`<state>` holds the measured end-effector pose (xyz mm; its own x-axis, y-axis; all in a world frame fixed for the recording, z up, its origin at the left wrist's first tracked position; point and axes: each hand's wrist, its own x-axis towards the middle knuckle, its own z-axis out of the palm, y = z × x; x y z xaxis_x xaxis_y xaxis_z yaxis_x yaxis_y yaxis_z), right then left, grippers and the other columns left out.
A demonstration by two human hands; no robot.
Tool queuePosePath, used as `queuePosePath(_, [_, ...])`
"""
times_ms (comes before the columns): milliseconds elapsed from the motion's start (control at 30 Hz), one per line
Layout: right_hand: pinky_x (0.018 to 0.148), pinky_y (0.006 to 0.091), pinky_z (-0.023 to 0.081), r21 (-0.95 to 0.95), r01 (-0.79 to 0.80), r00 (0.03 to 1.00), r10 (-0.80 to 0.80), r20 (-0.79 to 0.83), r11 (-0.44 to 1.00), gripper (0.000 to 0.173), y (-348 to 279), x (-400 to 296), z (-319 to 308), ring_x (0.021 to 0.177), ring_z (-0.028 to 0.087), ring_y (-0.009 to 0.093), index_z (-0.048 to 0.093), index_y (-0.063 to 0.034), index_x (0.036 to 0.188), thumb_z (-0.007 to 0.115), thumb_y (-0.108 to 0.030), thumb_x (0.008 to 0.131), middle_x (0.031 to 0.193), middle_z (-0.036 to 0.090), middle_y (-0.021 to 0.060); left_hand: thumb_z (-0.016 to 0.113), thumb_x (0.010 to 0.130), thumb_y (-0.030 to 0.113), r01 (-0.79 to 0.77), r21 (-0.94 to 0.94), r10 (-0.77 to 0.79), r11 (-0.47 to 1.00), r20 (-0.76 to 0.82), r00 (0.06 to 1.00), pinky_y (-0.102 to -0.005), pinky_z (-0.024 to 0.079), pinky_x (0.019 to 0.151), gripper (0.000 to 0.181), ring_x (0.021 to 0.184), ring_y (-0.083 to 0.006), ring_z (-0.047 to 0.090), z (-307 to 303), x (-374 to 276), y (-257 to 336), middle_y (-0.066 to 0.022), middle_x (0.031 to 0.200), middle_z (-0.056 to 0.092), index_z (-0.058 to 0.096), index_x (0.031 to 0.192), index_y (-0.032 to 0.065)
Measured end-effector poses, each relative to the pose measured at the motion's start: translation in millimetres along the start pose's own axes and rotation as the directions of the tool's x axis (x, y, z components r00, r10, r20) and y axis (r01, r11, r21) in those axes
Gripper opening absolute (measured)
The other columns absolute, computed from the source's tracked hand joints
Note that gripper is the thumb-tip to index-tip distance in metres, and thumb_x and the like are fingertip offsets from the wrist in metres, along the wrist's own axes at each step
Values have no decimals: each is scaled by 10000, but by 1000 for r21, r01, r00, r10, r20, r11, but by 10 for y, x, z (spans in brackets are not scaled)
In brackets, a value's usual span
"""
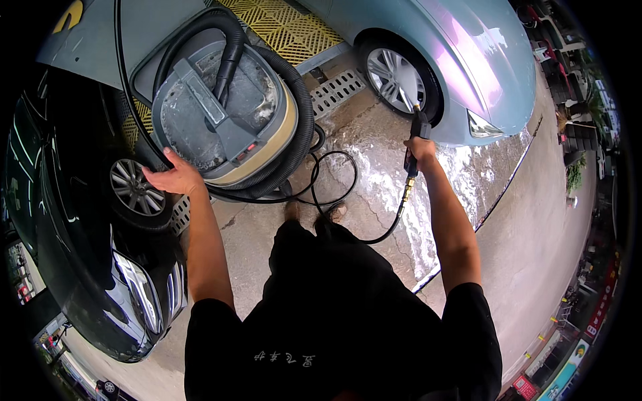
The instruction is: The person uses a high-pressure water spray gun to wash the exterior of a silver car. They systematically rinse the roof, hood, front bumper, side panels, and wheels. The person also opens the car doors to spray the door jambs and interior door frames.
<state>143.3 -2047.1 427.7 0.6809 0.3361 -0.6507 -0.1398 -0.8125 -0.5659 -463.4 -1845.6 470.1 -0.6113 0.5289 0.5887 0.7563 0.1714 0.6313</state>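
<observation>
My right hand [421, 151] is closed around the grip of a black pressure washer spray gun [420, 128]. Its brass nozzle points at the front wheel [396, 80] of a pale blue car [466, 65], and a white fan of spray appears to reach the rim. From the gun's brass fittings a black hose [396, 228] curves down and loops by my feet. My left hand [173, 174] has its fingers apart beside a wet/dry vacuum cleaner [241, 120]. A black hose [131, 95] hanging from above runs down to that hand, passing behind the thumb; its contact there is unclear.
A ribbed vacuum hose [296, 85] wraps the vacuum. To the left stands a black car [65, 240], its front wheel [135, 188] close to my left hand. White foam [401, 215] covers wet concrete at right. Yellow floor grating [286, 30] and a drain cover [338, 92] lie ahead.
</observation>
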Motion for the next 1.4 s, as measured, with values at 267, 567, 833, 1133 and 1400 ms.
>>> queuePosePath(267, [567,422,525,286,-53,998,45,34,957,210,-444,-873,1542,604,656,237,688,19,843,820,-143,821,750,692,133,807,872,173,230,-623,582,747,781,227,-466,542,989,872,1270,-433,627,-718,-2423,1501,-250,1449,584,341,1595,23])
queuePosePath(567, [845,392,594,6,-114,992,114,48,993,645,-86,-1099,1649,919,785,298,757,91,1067,858,-497,819,990,793,195,763,907,278,436,-66,195,897,947,-256,-506,550,914,780,1121,-450,698,-380,-3186,1563,-235,1212,727,362,1527,29])
queuePosePath(833, [1121,436,479,-180,472,880,-474,37,863,660,1051,-1197,218,1323,588,404,621,-65,1368,848,-404,848,1423,617,237,794,918,232,345,148,-71,927,972,-225,-339,369,390,264,518,-124,493,443,-2995,1876,-33,783,591,583,931,74])
queuePosePath(1133, [560,465,581,-56,-683,725,666,-176,729,367,6494,-1962,-1990,794,709,294,712,-24,1155,781,-291,912,942,706,152,783,938,317,120,196,-134,973,908,-397,-325,310,413,334,498,-129,407,814,-4187,2729,-13,716,516,592,847,60])
queuePosePath(1400, [615,412,578,338,-719,616,782,-94,607,280,6882,-3456,-2034,755,696,252,725,-22,1153,667,-255,1009,960,755,118,782,926,252,16,165,-145,986,905,-400,-352,359,410,270,510,-144,463,1508,-5583,3126,-29,743,551,627,902,31])
